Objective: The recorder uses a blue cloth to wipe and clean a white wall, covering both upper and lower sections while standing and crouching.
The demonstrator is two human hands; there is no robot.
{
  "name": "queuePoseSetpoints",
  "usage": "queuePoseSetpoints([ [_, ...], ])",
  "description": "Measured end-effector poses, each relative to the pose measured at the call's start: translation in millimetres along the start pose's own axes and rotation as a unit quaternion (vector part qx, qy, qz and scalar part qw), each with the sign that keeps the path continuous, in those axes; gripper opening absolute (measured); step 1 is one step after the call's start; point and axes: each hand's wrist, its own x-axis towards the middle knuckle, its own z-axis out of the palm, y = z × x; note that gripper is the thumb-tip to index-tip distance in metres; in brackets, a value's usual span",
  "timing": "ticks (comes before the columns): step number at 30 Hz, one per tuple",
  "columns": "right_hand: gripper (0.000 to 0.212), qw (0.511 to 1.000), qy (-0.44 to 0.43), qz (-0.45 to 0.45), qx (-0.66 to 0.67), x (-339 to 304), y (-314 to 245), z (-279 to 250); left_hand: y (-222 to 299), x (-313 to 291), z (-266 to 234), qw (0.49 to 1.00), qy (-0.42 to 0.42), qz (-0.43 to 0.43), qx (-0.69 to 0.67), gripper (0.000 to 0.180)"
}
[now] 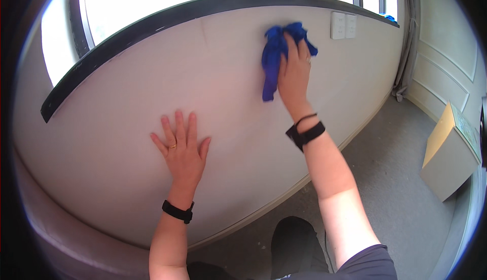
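Note:
My right hand [295,79] presses a crumpled blue cloth [274,51] against the white wall [228,97], high up beneath the dark window sill [203,8]. One end of the cloth hangs down to the left of my fingers. Lower and to the left, my left hand [183,153] lies flat on the same wall with its fingers spread, holding nothing. Both wrists carry black bands, and a ring shows on each hand.
White wall sockets [343,25] sit right of the cloth. Farther right hang a grey curtain [407,41] and, below it, a pale box [446,153] stands on the grey floor [375,148]. A brownish padded edge [66,244] curves along the lower left. Another blue item [389,18] lies on the sill.

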Motion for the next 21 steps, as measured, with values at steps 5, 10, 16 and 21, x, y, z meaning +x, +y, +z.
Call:
queuePoseSetpoints([
  [5, 0.041, 0.999, 0.023, 0.009, 0.027, 33.6, 19.7, 1.5, -1.7, -0.3, 2.3, 1.0, 0.007, 0.003, 0.017, 0.067],
  [10, 0.042, 1.0, 0.004, 0.022, 0.01, -4.6, 30.0, -3.9, 2.5, 0.5, 1.5, 1.0, 0.004, -0.001, 0.018, 0.067],
  [16, 0.045, 0.996, -0.034, 0.087, 0.003, -63.4, 38.7, -9.9, 3.5, 0.6, 4.1, 1.0, 0.012, -0.002, 0.023, 0.067],
  [21, 0.044, 0.998, -0.018, 0.056, -0.009, -43.1, 51.0, -8.7, 3.8, 0.4, 5.3, 1.0, 0.008, -0.006, 0.023, 0.066],
])
